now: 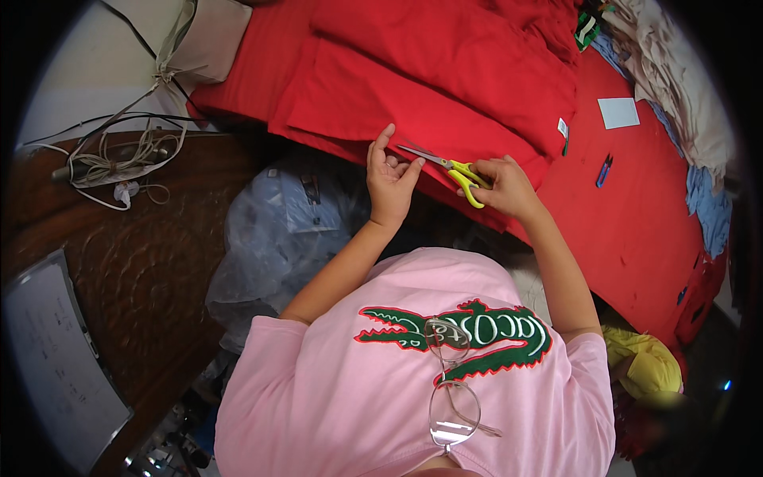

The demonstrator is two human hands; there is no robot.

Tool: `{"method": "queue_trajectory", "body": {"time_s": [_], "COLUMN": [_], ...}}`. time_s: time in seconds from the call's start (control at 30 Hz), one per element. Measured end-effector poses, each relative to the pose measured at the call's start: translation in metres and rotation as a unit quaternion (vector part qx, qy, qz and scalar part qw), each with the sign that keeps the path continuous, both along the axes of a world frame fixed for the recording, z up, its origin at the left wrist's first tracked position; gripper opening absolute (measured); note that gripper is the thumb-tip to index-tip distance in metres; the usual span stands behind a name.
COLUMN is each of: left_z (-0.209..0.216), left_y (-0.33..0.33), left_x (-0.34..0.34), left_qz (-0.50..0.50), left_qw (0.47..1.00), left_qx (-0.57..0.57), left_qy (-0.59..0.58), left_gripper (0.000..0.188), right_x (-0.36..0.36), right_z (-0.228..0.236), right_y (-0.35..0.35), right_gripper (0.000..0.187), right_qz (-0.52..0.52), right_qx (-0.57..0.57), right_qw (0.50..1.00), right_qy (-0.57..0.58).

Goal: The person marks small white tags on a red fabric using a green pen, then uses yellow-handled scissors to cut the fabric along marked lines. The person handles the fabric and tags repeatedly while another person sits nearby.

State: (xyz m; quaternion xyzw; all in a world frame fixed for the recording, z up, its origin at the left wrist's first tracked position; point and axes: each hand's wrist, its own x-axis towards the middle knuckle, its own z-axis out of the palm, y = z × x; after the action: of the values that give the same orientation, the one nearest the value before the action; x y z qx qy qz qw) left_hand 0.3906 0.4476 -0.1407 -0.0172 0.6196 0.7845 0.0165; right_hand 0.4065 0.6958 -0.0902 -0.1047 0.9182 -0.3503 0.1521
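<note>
My right hand is closed on a pair of scissors with yellow-green handles. Their metal blades point left toward my left hand, and the tips lie just above its thumb. My left hand's index finger is raised, its thumb stands apart, and the other fingers are partly curled. I see nothing held between them. Both hands are at the near edge of a red cloth, which lies in folds on a red-covered table. A small white tag shows at the cloth's right side.
On the table's right lie a white card, a small blue-and-dark tool and heaped beige fabric. Clear plastic bags stand below my left arm. Tangled cables and a whiteboard are against carved wood at left.
</note>
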Motion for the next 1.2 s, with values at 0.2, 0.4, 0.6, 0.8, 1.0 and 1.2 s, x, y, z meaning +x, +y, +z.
{"method": "queue_trajectory", "body": {"time_s": [0.2,0.4,0.6,0.8,1.0,1.2], "left_z": [0.000,-0.001,-0.008,-0.009,0.004,0.000], "left_y": [0.000,-0.002,-0.004,-0.011,-0.011,-0.018], "left_x": [-0.002,-0.002,-0.011,-0.014,-0.014,-0.014], "left_qz": [-0.001,-0.004,0.030,0.035,0.032,0.019], "left_qw": [1.000,1.000,0.999,0.999,0.999,0.999], "left_qx": [0.004,0.011,-0.006,-0.016,0.033,0.032], "left_qy": [0.008,0.007,0.013,0.014,0.002,0.004], "left_gripper": [0.078,0.077,0.071,0.073,0.080,0.081], "right_x": [0.001,0.001,0.001,0.001,-0.012,-0.014], "right_z": [0.000,-0.003,-0.004,-0.008,-0.003,-0.003], "right_y": [-0.001,0.000,0.000,-0.008,-0.026,-0.029], "right_gripper": [0.036,0.034,0.033,0.032,0.037,0.039], "right_qz": [-0.005,-0.021,-0.029,-0.020,-0.020,-0.028], "right_qx": [-0.002,-0.050,-0.052,-0.053,-0.045,-0.034], "right_qw": [1.000,0.998,0.996,0.998,0.999,0.999], "right_qy": [-0.004,-0.019,-0.063,-0.017,0.000,-0.024]}}
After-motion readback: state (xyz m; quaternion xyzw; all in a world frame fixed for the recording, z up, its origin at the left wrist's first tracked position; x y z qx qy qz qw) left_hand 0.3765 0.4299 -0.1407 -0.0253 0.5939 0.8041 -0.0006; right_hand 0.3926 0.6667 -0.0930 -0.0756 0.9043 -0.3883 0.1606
